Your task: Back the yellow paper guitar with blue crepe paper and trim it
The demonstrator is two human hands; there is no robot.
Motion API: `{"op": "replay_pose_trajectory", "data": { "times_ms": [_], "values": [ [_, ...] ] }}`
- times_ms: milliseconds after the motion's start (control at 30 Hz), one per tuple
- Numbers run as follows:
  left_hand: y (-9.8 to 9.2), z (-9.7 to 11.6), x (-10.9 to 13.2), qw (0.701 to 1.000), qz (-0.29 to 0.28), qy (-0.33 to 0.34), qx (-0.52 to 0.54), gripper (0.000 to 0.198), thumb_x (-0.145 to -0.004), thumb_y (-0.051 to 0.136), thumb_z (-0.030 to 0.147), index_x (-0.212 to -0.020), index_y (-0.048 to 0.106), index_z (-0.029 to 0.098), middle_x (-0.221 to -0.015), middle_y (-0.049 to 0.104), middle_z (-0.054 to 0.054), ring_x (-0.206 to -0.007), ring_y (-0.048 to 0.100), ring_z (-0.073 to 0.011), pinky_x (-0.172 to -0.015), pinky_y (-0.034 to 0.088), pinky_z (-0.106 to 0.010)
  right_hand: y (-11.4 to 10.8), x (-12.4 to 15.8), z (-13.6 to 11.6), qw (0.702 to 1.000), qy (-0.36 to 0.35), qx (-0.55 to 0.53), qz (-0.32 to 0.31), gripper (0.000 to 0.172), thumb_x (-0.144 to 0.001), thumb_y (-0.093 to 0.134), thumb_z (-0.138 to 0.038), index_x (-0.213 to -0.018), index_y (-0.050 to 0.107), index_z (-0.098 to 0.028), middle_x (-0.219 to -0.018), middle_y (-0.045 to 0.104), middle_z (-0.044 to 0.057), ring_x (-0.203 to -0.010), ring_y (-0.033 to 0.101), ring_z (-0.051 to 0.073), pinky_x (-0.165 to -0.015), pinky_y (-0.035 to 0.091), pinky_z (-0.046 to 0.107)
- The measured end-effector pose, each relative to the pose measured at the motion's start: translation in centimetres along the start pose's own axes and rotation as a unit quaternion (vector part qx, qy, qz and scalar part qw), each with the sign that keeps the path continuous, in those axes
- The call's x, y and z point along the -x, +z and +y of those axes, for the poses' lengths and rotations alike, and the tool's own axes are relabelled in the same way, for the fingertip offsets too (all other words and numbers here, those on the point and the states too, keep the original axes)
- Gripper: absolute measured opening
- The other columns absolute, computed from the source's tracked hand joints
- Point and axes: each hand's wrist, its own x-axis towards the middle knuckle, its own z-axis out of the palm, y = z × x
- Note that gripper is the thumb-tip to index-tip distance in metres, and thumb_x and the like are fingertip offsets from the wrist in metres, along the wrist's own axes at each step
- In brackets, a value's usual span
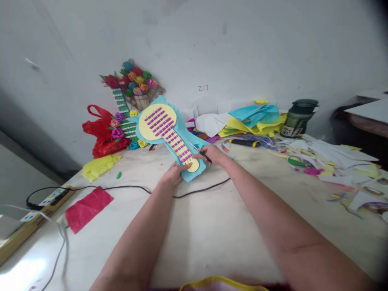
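A yellow paper cutout [148, 131] with a round body and a long neck, crossed by purple stripes, lies on a larger piece of light blue paper [185, 135]. My left hand [175, 174] grips its narrow lower end, thumb on top of the yellow paper. In my right hand [213, 155] is a pair of scissors [206, 157] with dark handles. Their blades point up and left, at the right edge of the blue paper beside the neck. Part of the scissors is hidden by my fingers.
Paper flowers [138, 76] and a red plastic bag [101, 135] stand at the back left. A green bottle [298, 119], coloured paper [254, 117] and scattered scraps [324, 159] lie to the right. A black cable [127, 186] runs from a power strip [45, 208]; red crepe paper [87, 209] lies nearby.
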Motion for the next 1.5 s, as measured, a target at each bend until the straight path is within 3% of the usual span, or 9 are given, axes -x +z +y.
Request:
{"op": "replay_pose_trajectory", "data": {
  "times_ms": [167,533,800,1200,1500],
  "values": [
    [0.0,0.0,0.0,1.000,0.005,0.005,0.002,0.061,-0.057,0.077,0.013,-0.114,0.054,0.015,-0.107,0.065,-0.012,-0.103,0.058,-0.0290,-0.091,0.047,-0.039,0.3,-0.1,0.1,0.999,0.001,-0.026,0.018,0.025,-0.062,0.065,-0.040,-0.060,0.055,-0.017,-0.040,0.044,-0.006,-0.032,0.040,0.007,-0.031,0.034,0.020],
    [-0.2,-0.2,0.0,1.000,-0.009,-0.009,-0.013,0.059,-0.056,0.077,0.013,-0.111,0.056,0.015,-0.104,0.066,-0.012,-0.102,0.059,-0.0284,-0.091,0.047,-0.039,0.1,0.0,-0.6,0.997,-0.013,-0.062,-0.045,0.031,-0.063,0.067,-0.043,-0.056,0.052,-0.017,-0.044,0.049,-0.004,-0.038,0.047,0.009,-0.037,0.039,0.020],
    [-0.2,-0.3,-0.1,0.999,-0.020,-0.029,-0.024,0.053,-0.057,0.077,0.012,-0.106,0.058,0.011,-0.100,0.067,-0.012,-0.099,0.060,-0.0279,-0.090,0.048,-0.038,0.4,-0.5,-0.3,0.998,0.003,-0.067,-0.013,0.028,-0.064,0.064,-0.043,-0.061,0.056,-0.016,-0.048,0.052,-0.003,-0.038,0.047,0.008,-0.037,0.039,0.020],
    [-0.1,-0.2,-0.1,1.000,-0.012,-0.025,-0.012,0.051,-0.058,0.075,0.009,-0.106,0.057,0.010,-0.098,0.068,-0.011,-0.098,0.061,-0.0275,-0.088,0.049,-0.038,0.6,-0.6,0.1,0.996,-0.014,-0.061,0.056,0.023,-0.063,0.063,-0.037,-0.058,0.058,-0.015,-0.041,0.044,-0.005,-0.032,0.038,0.006,-0.031,0.031,0.019],
    [-0.4,-0.2,-0.2,0.999,-0.032,-0.032,-0.027,0.052,-0.056,0.076,0.011,-0.105,0.058,0.010,-0.102,0.067,-0.013,-0.099,0.060,-0.0274,-0.091,0.046,-0.038,0.6,-0.2,-0.8,0.995,-0.021,-0.100,0.019,0.031,-0.061,0.066,-0.041,-0.052,0.050,-0.016,-0.041,0.047,-0.004,-0.034,0.043,0.007,-0.033,0.034,0.019]
  ]
}}
